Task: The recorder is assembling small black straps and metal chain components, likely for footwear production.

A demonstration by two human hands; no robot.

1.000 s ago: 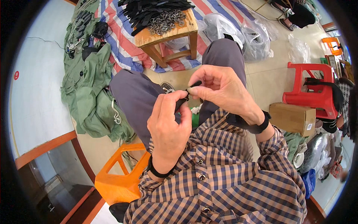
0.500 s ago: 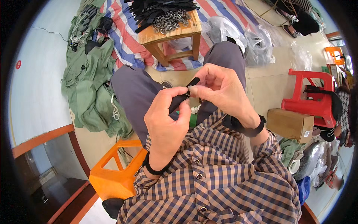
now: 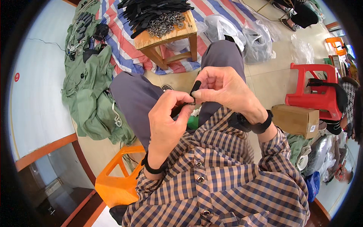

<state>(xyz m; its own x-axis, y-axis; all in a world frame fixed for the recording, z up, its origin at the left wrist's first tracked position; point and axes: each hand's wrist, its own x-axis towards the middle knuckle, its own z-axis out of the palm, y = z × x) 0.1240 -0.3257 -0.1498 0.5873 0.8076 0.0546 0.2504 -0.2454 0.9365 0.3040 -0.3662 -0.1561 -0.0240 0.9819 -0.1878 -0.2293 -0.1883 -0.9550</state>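
Note:
Over my lap, both hands meet on a short black fabric strap [image 3: 196,87]. My left hand [image 3: 168,117] pinches its lower part between thumb and index finger. My right hand [image 3: 225,87] grips the upper part, whose rounded end sticks up past the thumb. A small metal-looking piece [image 3: 192,103] shows where the fingertips come together; its shape is mostly hidden. Ahead of my knees stands a wooden stool [image 3: 162,41]. It carries a heap of black straps [image 3: 151,13] and a pile of small metal rings or clips [image 3: 165,23].
A striped plastic sheet [image 3: 124,45] lies under the stool, with clear plastic bags [image 3: 258,41] beside it. Green fabric [image 3: 89,94] is spread at left. An orange stool [image 3: 117,181] stands near my left elbow; a cardboard box [image 3: 295,120] and red stool [image 3: 315,87] stand right.
My fingertips have shifted slightly down along the strap, and its upper end now stands more upright. The view has tilted a little. Both hands keep their hold.

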